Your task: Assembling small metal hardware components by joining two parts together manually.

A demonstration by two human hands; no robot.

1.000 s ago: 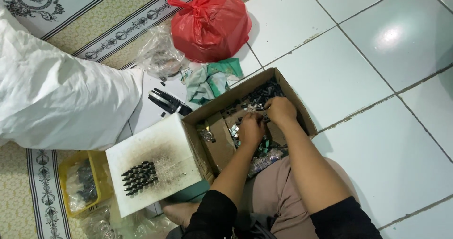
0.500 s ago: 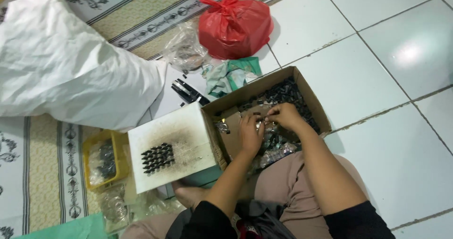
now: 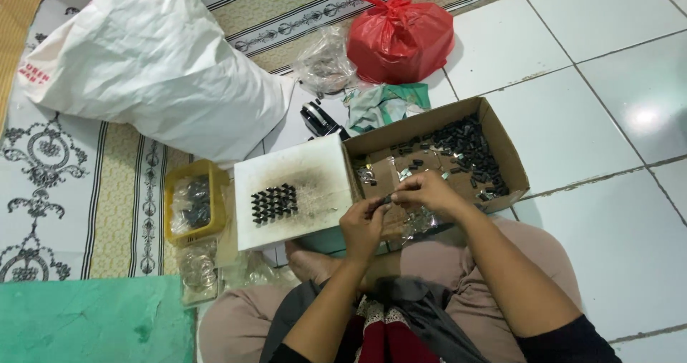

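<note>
Black and tiny, a small part (image 3: 386, 200) sits pinched between the fingers of both hands. The left hand (image 3: 363, 223) holds one end with closed fingers (image 3: 377, 204), and the right hand (image 3: 427, 193) holds the other end, its fingers (image 3: 401, 195) closed on it too.

A moment ago both hands were down inside the cardboard box (image 3: 509, 164), among the loose pieces. Now they have come up and back toward the person's lap, with one piece picked out. So the digging looks done for this piece, and it seems ready to be worked on or put somewhere.

Just past the fingers, the box holds a pile of black parts (image 3: 465, 148) at its far end and some shiny clear wrappers (image 3: 390, 171) nearer. Left of the fingers lies a white foam block (image 3: 315, 173) with rows of black parts (image 3: 274, 203) stuck in it. Further left is a yellow tray (image 3: 172, 223). Far beyond the fingers sit a red plastic bag (image 3: 401, 37) and a big white sack (image 3: 150, 69) on the floor.
</note>
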